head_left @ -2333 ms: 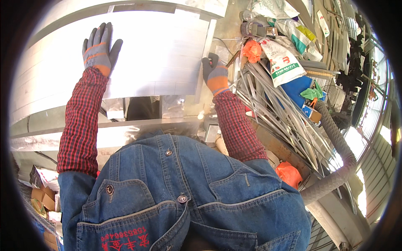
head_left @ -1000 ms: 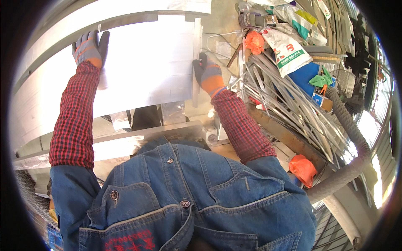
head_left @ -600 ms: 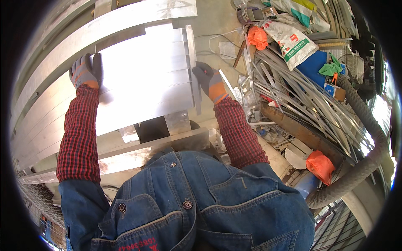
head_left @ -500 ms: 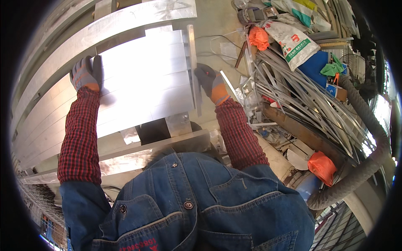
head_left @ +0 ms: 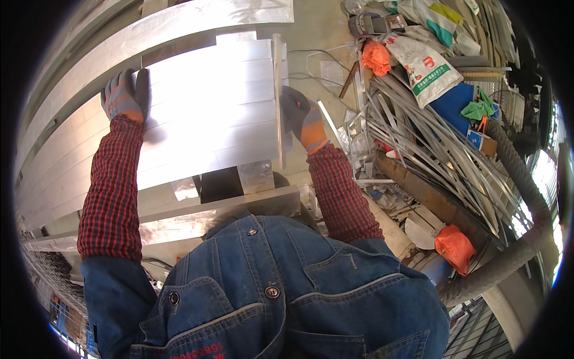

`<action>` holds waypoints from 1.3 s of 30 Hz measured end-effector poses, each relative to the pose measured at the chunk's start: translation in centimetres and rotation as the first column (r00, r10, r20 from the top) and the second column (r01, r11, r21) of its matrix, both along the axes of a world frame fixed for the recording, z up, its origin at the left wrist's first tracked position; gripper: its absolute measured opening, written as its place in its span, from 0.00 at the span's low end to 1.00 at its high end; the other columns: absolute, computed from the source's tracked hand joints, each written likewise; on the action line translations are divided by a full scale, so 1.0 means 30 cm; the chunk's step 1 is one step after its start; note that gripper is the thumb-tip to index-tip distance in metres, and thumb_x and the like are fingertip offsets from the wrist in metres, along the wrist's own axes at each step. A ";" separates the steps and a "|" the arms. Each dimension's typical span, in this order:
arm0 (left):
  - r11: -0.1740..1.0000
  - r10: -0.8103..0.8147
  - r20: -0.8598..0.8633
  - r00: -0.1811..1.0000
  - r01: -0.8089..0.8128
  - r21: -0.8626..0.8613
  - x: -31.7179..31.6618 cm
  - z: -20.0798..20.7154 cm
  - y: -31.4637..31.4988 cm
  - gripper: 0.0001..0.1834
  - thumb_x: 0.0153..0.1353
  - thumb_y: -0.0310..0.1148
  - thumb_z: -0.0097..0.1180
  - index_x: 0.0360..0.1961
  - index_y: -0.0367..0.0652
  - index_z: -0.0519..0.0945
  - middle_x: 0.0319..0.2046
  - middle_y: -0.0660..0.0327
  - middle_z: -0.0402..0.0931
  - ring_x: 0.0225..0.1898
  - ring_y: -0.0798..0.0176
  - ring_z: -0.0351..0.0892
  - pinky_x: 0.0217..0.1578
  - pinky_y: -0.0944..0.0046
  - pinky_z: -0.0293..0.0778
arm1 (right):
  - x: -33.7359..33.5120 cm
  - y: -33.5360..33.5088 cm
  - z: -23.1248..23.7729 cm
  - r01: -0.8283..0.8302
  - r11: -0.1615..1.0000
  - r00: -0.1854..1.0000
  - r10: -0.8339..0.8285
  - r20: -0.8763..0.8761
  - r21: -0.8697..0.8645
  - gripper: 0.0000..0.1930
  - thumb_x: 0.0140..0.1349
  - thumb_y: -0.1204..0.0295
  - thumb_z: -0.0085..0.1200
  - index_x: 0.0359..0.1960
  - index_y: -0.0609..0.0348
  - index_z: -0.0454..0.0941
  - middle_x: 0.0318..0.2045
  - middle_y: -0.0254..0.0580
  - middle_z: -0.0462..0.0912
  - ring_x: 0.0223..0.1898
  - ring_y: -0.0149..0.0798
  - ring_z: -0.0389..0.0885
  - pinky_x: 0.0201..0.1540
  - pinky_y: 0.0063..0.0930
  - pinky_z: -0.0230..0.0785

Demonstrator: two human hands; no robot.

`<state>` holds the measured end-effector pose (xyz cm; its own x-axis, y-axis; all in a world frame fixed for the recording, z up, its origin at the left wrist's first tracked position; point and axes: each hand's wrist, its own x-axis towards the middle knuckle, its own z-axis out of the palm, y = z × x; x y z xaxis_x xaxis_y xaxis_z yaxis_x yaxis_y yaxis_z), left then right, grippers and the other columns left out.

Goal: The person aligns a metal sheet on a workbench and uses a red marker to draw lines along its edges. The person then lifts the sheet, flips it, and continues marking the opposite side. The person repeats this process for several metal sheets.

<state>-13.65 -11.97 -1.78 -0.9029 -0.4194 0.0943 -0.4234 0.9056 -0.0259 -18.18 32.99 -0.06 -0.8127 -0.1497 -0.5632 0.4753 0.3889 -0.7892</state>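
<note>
A row of bright, shiny metal slats (head_left: pixel 209 113) lies side by side across a metal frame (head_left: pixel 251 197). My left hand (head_left: pixel 124 96), in a grey and orange glove, rests on the slats at the left, its fingers stretched out and the thumb apart. A thin upright metal bar (head_left: pixel 277 102) stands along the right ends of the slats. From its right side my right hand (head_left: pixel 304 119), gloved alike, holds the bar; its fingertips are hidden behind it. Strong glare washes out the middle of the slats.
Long beams (head_left: pixel 179 27) of the frame run along the far side. To the right lie a heap of thin metal strips (head_left: pixel 424 137), a white sack (head_left: pixel 427 69), orange bags (head_left: pixel 455 248) and a thick ribbed hose (head_left: pixel 526 233). Cables (head_left: pixel 311 78) trail on the floor.
The upright bar now sits closer against the ends of the slats, with my right hand further behind it. My left hand stays on the slats. The whole view has shifted slightly.
</note>
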 end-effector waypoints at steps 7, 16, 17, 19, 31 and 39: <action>0.999 0.025 0.006 1.000 -0.024 -0.046 -0.001 0.009 0.017 0.34 0.78 0.65 0.52 0.66 0.49 0.86 0.66 0.52 0.84 0.72 0.43 0.76 0.77 0.42 0.63 | 0.001 -0.013 0.010 -0.130 0.956 0.979 0.167 -0.121 0.264 0.26 0.73 0.54 0.64 0.65 0.59 0.87 0.46 0.51 0.92 0.46 0.40 0.89 0.53 0.35 0.81; 1.000 0.003 0.028 1.000 -0.003 -0.015 0.005 -0.010 -0.017 0.34 0.78 0.66 0.51 0.66 0.49 0.86 0.67 0.52 0.84 0.72 0.45 0.77 0.78 0.41 0.63 | 0.006 -0.018 0.016 -0.102 0.972 0.977 0.138 -0.160 0.213 0.26 0.73 0.54 0.64 0.64 0.58 0.87 0.41 0.47 0.91 0.40 0.38 0.87 0.48 0.35 0.80; 1.000 -0.015 0.006 1.000 0.015 -0.013 0.004 -0.015 -0.019 0.35 0.78 0.66 0.51 0.66 0.49 0.86 0.66 0.52 0.84 0.72 0.45 0.78 0.77 0.41 0.64 | 0.007 -0.019 0.016 -0.097 0.973 0.981 0.129 -0.144 0.211 0.26 0.73 0.53 0.64 0.64 0.57 0.87 0.41 0.47 0.92 0.41 0.39 0.87 0.49 0.35 0.80; 0.999 -0.029 0.000 1.000 0.029 -0.018 0.005 -0.015 -0.024 0.35 0.79 0.66 0.50 0.65 0.49 0.86 0.65 0.53 0.85 0.70 0.46 0.79 0.77 0.42 0.64 | 0.006 -0.020 0.016 -0.098 0.974 0.984 0.125 -0.125 0.206 0.26 0.73 0.54 0.64 0.64 0.59 0.87 0.43 0.46 0.92 0.41 0.37 0.87 0.49 0.34 0.80; 1.000 -0.020 -0.031 0.999 0.020 -0.006 0.010 -0.011 -0.017 0.38 0.78 0.70 0.46 0.68 0.50 0.84 0.66 0.52 0.84 0.72 0.46 0.78 0.80 0.39 0.60 | -0.007 -0.024 0.027 -0.175 0.931 0.938 0.256 -0.231 0.320 0.27 0.73 0.54 0.64 0.61 0.65 0.87 0.38 0.50 0.91 0.37 0.38 0.86 0.45 0.33 0.79; 0.997 0.043 0.046 0.998 -0.040 -0.064 0.007 -0.016 -0.003 0.32 0.78 0.65 0.52 0.67 0.55 0.85 0.69 0.56 0.83 0.74 0.46 0.76 0.79 0.43 0.63 | -0.007 -0.023 0.009 -0.136 0.932 0.955 0.214 -0.205 0.336 0.27 0.72 0.54 0.67 0.61 0.66 0.87 0.38 0.48 0.91 0.37 0.36 0.85 0.47 0.34 0.80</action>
